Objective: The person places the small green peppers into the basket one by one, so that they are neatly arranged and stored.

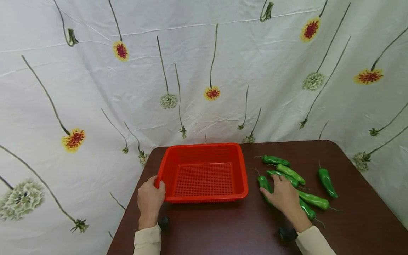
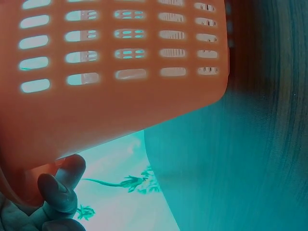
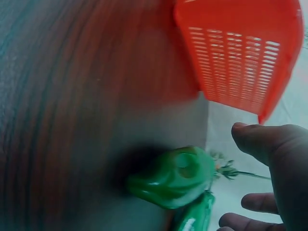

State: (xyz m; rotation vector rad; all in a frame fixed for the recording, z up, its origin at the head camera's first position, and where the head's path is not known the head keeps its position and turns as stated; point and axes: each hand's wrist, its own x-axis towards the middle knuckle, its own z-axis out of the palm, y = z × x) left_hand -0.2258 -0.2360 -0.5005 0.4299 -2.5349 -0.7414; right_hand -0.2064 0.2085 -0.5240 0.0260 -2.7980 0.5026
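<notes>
**Left hand on a red basket, right hand over green peppers**

A person works at a dark brown table (image 1: 223, 226) in front of me. Their left hand (image 1: 150, 196) grips the near left corner of a red plastic basket (image 1: 205, 197), the fingers curled round its rim. The basket stands left of centre on the table, a shallow rectangle with slotted sides and a grid floor.

To the basket's right lie seven shiny green peppers (image 1: 290, 173), some dark, some lighter, with thin stems. Most are grouped close together; a single pepper (image 1: 327, 182) lies farther right, apart from the rest. The right hand (image 1: 283, 193) is over the near part of the group, its thumb well away from the loosely bent fingers, with nothing in its grasp. I cannot tell whether its fingertips touch a pepper.

Cream sleeves (image 1: 147, 241) end at both wrists, and a small dark device (image 1: 288, 233) sits at the right one. Behind the table hangs a white cloth (image 1: 191, 71), printed with long-stemmed flowers in red, yellow and pale green.
</notes>
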